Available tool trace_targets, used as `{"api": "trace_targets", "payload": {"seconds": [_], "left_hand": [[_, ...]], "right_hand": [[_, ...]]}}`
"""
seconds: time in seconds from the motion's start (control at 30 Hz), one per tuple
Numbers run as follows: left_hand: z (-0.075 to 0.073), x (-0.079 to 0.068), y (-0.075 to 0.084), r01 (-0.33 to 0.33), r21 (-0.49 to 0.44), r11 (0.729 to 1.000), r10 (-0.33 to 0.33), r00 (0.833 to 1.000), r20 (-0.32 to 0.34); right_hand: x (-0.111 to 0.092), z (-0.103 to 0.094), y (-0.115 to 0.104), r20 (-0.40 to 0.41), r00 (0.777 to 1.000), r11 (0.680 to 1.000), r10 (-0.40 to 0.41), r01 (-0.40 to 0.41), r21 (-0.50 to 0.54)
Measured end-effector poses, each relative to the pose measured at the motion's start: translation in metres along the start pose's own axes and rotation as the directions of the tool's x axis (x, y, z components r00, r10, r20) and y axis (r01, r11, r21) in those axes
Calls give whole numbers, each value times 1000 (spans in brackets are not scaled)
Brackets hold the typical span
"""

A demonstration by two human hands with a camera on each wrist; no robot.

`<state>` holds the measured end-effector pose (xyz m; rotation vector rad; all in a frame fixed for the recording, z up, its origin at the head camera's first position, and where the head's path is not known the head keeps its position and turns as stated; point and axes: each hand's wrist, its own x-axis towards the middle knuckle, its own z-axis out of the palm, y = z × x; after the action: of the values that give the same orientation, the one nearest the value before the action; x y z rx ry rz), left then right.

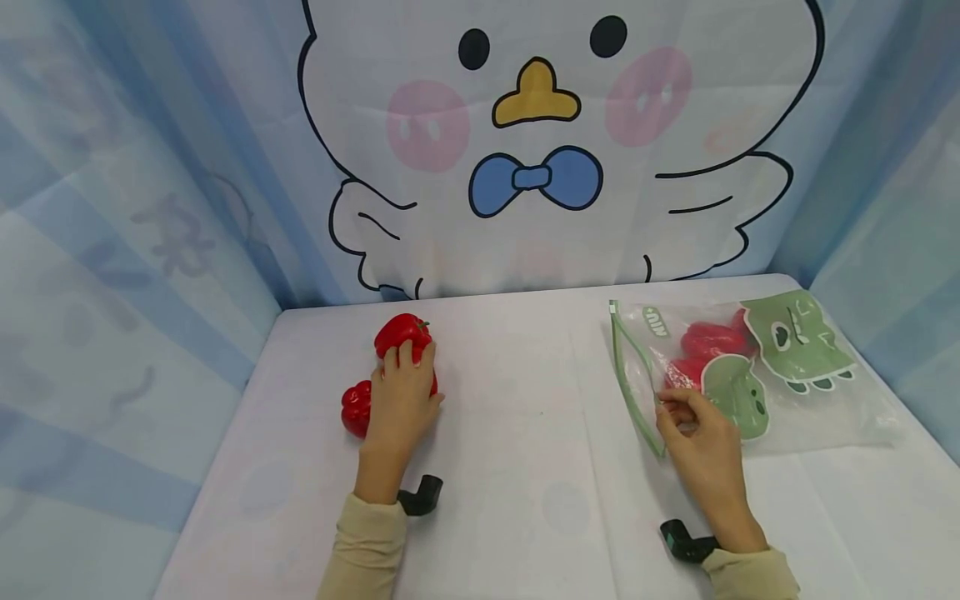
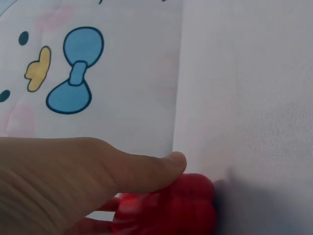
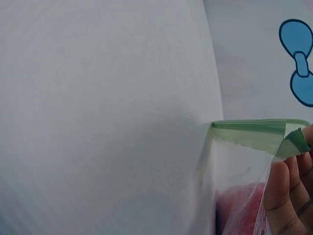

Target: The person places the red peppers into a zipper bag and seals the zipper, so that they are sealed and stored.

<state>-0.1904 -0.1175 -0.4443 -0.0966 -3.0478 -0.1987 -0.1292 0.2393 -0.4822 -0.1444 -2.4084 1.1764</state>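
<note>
Red pepper, at the far left of the white table, sits in the left hand, gripped on my feed by thumb and fingers, with another pepper just left. On the right, I see the right hand pinching the green mouth of a clear bag containing more red peppers; its small green label I can't reliably read.

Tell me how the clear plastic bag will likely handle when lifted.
The bag looks thin and wrinkled, so it will probably flop. The red peppers inside lie nearer its green strip, so that end may sag. It gapes there, so they could slide out if tipped.
</note>
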Motion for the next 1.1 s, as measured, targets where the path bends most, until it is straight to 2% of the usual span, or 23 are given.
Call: {"api": "trace_targets", "payload": {"seconds": [0.23,0.8,1.1], "left_hand": [[2,1,-3,-6,0,1000,6,1000,22],[4,0,-3,22,-60,998,-23,1000,-21],[1,0,-3,32,-109,994,-35,999,-32]], "right_hand": [[1,1,0,-1,1000,1000,0,0,-2],[-1,0,0,1,1000,1000,-4,4,-16],[-1,-1,-1,10,1000,1000,-1,1,-14]]}}
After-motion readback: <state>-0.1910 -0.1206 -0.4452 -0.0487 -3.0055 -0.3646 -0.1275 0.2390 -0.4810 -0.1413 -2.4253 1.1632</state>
